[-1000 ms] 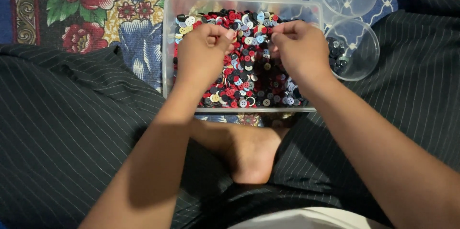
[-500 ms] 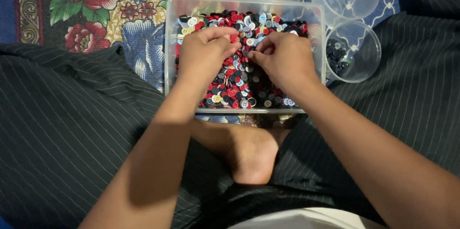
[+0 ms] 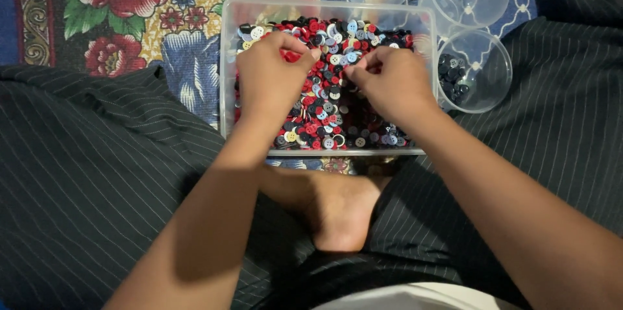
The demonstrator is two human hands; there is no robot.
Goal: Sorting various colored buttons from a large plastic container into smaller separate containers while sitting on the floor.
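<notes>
Two hands in a tub of buttons.
Left hand [image 3: 269, 80] and right hand [image 3: 389, 83] pinch among mixed buttons [image 3: 331, 112] in a clear tub [image 3: 228, 76].

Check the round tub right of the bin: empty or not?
Not empty. The round tub holds a small heap of dark buttons on its left side; the rest of its floor is bare. It stands upright with no lid.

- Clear rectangular plastic tub [image 3: 227, 76], open-topped, on the floral cloth between the knees
- Buttons [image 3: 328, 106]: small, round, mixed red, black, white and blue, heaped loosely inside the tub, both hands resting among them
</notes>
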